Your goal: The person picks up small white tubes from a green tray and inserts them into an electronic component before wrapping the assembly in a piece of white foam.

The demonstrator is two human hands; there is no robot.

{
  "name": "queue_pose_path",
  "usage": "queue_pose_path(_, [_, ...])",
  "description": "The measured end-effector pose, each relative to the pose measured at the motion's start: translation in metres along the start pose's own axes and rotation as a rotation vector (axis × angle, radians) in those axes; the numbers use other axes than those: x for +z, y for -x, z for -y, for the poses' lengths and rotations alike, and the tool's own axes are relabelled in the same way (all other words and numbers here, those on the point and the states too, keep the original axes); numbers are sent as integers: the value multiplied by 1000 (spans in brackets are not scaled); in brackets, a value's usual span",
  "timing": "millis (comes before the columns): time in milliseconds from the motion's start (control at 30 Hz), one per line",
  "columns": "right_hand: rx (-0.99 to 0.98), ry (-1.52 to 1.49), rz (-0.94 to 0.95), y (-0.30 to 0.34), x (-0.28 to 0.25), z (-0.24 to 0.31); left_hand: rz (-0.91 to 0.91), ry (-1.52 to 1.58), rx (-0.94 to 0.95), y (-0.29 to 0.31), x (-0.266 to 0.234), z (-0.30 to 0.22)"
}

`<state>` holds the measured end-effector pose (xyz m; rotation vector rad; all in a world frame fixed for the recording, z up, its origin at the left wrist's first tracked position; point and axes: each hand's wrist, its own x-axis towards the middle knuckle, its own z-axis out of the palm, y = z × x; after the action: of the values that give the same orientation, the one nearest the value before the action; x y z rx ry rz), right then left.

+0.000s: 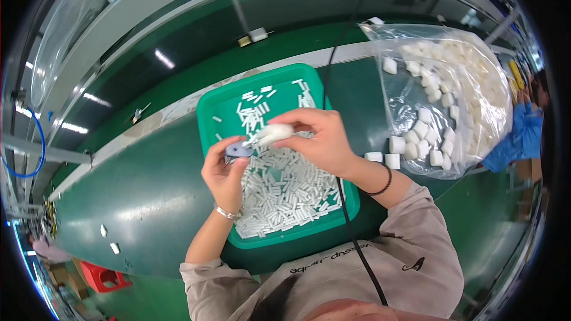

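Observation:
Above a green tray (203, 113), my left hand (221, 172) pinches a small grey-blue part (239, 150) between thumb and fingers. From the right, my right hand (324, 139) grips a rounded white piece (275, 134), smeared by motion, its tip close to the grey-blue part. Whether the two touch, I cannot tell. Below both hands, many short white tubes (279, 202) lie loosely in the tray, piled thickest toward its near side.
A clear plastic bag (496, 104) full of white, cylinder-like blocks (422, 131) lies open at the right of the green table (148, 196). A black cable (357, 244) hangs across the view. A red stool (102, 277) stands lower left. Someone's blue sleeve (516, 134) shows far right.

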<state>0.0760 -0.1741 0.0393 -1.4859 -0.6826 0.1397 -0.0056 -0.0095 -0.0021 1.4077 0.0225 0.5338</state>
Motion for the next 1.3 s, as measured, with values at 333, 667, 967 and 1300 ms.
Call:
queue_pose_path(333, [4, -31, 68, 4, 12, -6, 45, -77, -69, 1, -3, 1])
queue_pose_path(667, [-283, 194, 16, 13, 8, -24, 138, -58, -94, 0, -1, 1])
queue_pose_path(967, [-43, -54, 40, 7, 8, -9, 112, -76, -146, -3, 1, -7])
queue_pose_path(1300, [72, 19, 71, 0, 9, 0, 222, -181, -62, -20, -9, -11])
